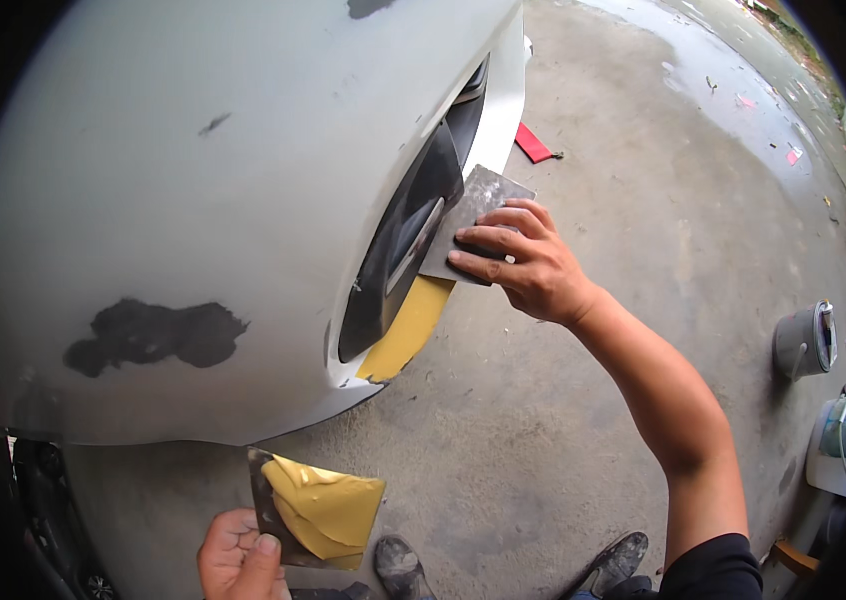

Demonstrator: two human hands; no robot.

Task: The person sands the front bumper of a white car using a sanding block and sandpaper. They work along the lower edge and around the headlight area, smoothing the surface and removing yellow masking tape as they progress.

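My left hand (239,559) grips a dark flat plate (267,510) by its edge, thumb on top. A thick mound of yellow body filler (325,506) covers most of that plate. With its fingers spread over the back, my right hand (543,266) holds a grey flat spreader (468,206) against the car's edge beside the dark lamp (400,255). A band of smooth yellow filler (411,326) lies on the strip below the lamp, its upper end hidden under the spreader. The pale silver car panel (167,187) bears a dark bare patch (160,334) and smaller dark marks.
A red strip (534,144) shows on the concrete floor (618,225) past the car's edge. On the right stand a grey bucket (802,341) and a white container (839,435). My shoes (399,566) are below. Another dark vehicle (51,510) is at lower left.
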